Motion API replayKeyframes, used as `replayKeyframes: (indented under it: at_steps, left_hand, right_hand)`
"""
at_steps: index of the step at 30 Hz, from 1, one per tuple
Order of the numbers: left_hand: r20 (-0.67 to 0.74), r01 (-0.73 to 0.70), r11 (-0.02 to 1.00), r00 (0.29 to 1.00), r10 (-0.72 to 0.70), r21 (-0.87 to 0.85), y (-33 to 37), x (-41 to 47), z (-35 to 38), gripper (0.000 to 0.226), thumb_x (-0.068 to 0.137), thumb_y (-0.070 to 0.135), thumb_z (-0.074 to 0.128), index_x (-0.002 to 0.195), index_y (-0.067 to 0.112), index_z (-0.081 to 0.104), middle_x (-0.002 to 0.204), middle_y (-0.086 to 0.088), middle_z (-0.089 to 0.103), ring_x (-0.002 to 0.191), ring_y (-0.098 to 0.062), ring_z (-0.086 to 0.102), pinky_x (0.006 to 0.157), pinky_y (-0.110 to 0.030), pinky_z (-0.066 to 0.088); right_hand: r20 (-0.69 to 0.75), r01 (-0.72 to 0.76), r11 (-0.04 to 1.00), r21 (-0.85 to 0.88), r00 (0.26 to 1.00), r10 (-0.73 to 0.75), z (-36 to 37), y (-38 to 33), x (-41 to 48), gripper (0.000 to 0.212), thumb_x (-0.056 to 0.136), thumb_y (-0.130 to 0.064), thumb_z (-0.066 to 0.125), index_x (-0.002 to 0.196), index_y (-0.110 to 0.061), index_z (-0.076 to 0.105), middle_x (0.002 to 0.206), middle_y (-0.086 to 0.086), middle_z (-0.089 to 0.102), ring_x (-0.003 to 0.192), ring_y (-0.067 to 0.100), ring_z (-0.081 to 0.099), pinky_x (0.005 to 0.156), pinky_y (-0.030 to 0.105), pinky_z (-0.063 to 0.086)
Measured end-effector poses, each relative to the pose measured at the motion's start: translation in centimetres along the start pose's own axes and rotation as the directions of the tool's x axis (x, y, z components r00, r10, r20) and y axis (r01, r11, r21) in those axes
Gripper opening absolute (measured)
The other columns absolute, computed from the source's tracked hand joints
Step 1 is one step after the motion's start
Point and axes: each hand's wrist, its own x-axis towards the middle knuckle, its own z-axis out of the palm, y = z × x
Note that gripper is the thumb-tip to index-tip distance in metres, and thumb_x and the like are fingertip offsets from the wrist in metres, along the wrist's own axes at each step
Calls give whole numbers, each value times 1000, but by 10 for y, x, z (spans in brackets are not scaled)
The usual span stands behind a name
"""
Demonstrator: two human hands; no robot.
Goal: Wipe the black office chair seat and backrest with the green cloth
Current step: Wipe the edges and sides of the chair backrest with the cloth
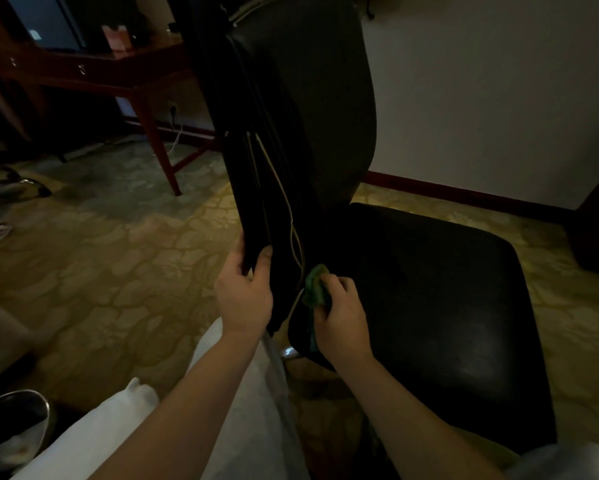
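- Black office chair fills centre frame: backrest point(308, 98) runs from top centre down to mid-frame, seat point(429, 299) spreads out to the lower right.
- Left hand point(244, 296), just left of centre: thumb on the near face and fingers wrapped round the backrest's side edge, clamping it. Likely a brace so the chair doesn't swivel or roll under wiping pressure.
- Right hand point(343, 320), just right of it: fingers curled round the bunched green cloth point(314, 285), with a wad poking out past the fingertips.
- Cloth sits at the crease where the backrest's lower edge meets the rear of the seat, pressed against the black surface there. Bunching it gives a firm nose to push into that gap.
- A pale cord point(287, 202) runs down the backrest edge and ends near the cloth; can't tell what it is.
- Judgement: working the junction now. Can't tell from the surface which parts of the seat and backrest are done.
- Surroundings: wooden desk point(93, 69) upper left, patterned carpet point(100, 271) underneath, metal bin point(17, 410) at the lower left corner.
- Dim light, so the dark upholstery shows little detail.
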Motion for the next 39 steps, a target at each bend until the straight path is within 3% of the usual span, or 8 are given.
replayKeyframes:
  at_steps: [3, 9, 18, 22, 29, 33, 36, 39]
  left_hand:
    - [2, 16, 1000, 1000, -16, 1, -3, 0, -1, 45, 98, 29, 61, 143, 25, 53, 123, 8, 69, 114, -6, 64, 97, -40, 55]
    - [8, 9, 1000, 1000, -9, 7, 4, -2, -2, 42, 99, 27, 61, 140, 29, 55, 120, 13, 69, 111, -2, 64, 97, -37, 55]
    - [34, 29, 999, 999, -29, -13, 6, -3, -3, 42, 99, 27, 61, 140, 27, 55, 121, 13, 69, 111, -1, 64, 96, -34, 55]
    - [35, 7, 1000, 999, -8, 2, 6, -3, -4, 43, 99, 26, 60, 140, 32, 52, 126, 11, 67, 115, -3, 62, 98, -32, 53]
    - [8, 7, 1000, 1000, -8, 14, 4, -3, 0, 44, 100, 25, 59, 143, 24, 52, 125, 11, 68, 115, -5, 64, 98, -39, 54]
    - [5, -9, 1000, 1000, 9, 22, 5, -3, -1, 43, 99, 26, 60, 141, 25, 54, 122, 13, 69, 112, -2, 64, 96, -36, 55]
    - [16, -3, 1000, 1000, 3, 15, 4, -4, -2, 44, 99, 26, 60, 143, 25, 53, 123, 12, 68, 112, -2, 63, 97, -35, 54]
    - [26, -14, 1000, 1000, 13, 8, 3, -4, -3, 44, 99, 25, 60, 143, 26, 53, 124, 16, 67, 113, 2, 62, 99, -33, 54]
  right_hand:
    - [46, 2, 999, -38, 999, -1, -6, 6, 1, 44, 92, -9, 57, 135, -18, 51, 131, 0, 46, 106, 15, 55, 84, 19, 48]
    - [-98, 63, 997, 46, 993, -58, -33, -13, 23, 46, 90, -9, 60, 133, -24, 52, 126, -11, 42, 103, -4, 44, 76, -1, 37]
    - [100, -46, 998, -34, 994, 49, 1, 23, -10, 47, 91, -5, 58, 135, -21, 53, 127, -3, 49, 107, 13, 56, 88, 17, 46]
    - [16, -110, 990, 91, 994, 109, -12, 25, -6, 45, 91, -3, 58, 133, -21, 53, 122, -2, 49, 105, 11, 55, 80, 8, 41]
    - [-116, 72, 992, 107, 991, -59, -22, -12, 16, 45, 90, -5, 58, 132, -20, 52, 120, -8, 45, 104, -1, 47, 83, -2, 35]
    - [-35, -4, 993, 121, 999, 9, -3, -4, 3, 45, 89, -1, 58, 130, -19, 53, 120, -5, 46, 105, 7, 52, 81, 4, 41]
    - [80, -71, 995, 66, 995, 65, 7, 10, -6, 46, 89, 0, 58, 131, -17, 54, 122, 0, 51, 109, 16, 55, 92, 22, 48]
    - [40, -104, 989, 101, 994, 100, 2, 14, -10, 43, 90, -2, 58, 129, -20, 56, 117, -5, 52, 103, 6, 54, 95, 23, 49]
